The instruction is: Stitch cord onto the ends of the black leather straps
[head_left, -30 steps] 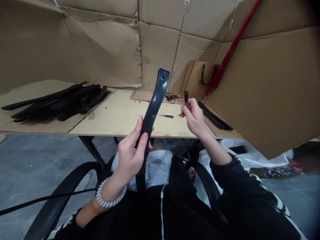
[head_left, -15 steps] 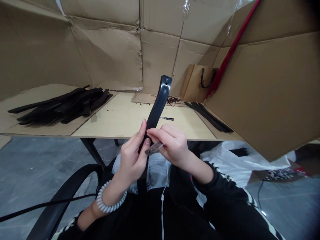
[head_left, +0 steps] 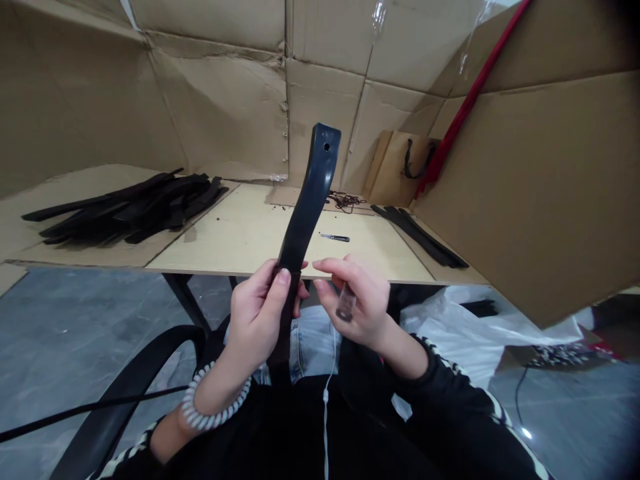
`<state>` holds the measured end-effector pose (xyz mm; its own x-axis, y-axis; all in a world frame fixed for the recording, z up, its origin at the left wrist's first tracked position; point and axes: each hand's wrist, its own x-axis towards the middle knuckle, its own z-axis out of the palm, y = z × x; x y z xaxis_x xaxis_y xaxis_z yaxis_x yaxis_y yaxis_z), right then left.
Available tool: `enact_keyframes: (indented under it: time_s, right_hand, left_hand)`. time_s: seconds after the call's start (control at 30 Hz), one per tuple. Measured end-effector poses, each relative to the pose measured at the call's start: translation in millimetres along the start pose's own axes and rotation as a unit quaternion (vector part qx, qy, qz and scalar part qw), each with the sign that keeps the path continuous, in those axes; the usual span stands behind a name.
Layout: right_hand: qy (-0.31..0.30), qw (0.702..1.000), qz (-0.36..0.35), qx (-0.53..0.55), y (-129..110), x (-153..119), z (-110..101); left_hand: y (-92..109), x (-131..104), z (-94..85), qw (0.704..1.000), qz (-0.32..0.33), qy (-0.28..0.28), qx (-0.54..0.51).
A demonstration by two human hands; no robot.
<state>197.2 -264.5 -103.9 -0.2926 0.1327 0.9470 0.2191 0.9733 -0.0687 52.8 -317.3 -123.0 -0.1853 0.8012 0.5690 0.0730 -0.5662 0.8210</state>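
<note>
My left hand is wrapped round a long black strip, smooth and slightly curved, with a small hole near its top end. The strip stands nearly upright, and its lower end drops toward my lap against dark clothing. Just to the right, apart from the strip, is my right hand. Its curled fingers hold a small clear, narrow tool against the palm, while thumb and forefinger are spread apart. What kind of tool it is I cannot make out.
A pile of black strips lies on the table's left side, and a few more strips lie at right. Between them are a small knife and tangled dark cord. A paper bag stands behind; cardboard walls enclose the table.
My right hand has come away from the strip to the right, its thumb and forefinger opening. The strip is raised and more upright in my left hand.
</note>
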Motion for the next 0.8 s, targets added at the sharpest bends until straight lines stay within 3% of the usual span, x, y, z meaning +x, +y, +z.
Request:
enact_keyframes:
  time_s: [0.13, 0.23, 0.47, 0.63, 0.8]
  right_hand:
    - [-0.023, 0.997, -0.053, -0.06, -12.6, 12.0, -2.5]
    - [-0.047, 0.99, -0.081, -0.106, -13.4, 17.2, -0.1]
    - [-0.029, 0.984, -0.104, -0.142, -2.5, 11.6, 6.1]
    - [-0.014, 0.985, -0.131, -0.113, 3.9, 4.1, 13.8]
    - [-0.008, 0.993, -0.097, -0.068, 4.7, 1.5, 14.4]
  left_hand:
    - [-3.6, 0.7, -2.6, 0.988, 0.083, 0.001, 0.13]
    - [-6.0, -0.2, -3.4, 0.98, 0.099, -0.001, 0.173]
    - [-6.2, -1.4, -1.7, 0.996, 0.039, -0.036, 0.078]
    - [-0.8, 1.9, 1.0, 0.998, 0.033, -0.001, 0.044]
    - [-5.0, 1.4, -1.1, 0.997, 0.036, 0.014, 0.064]
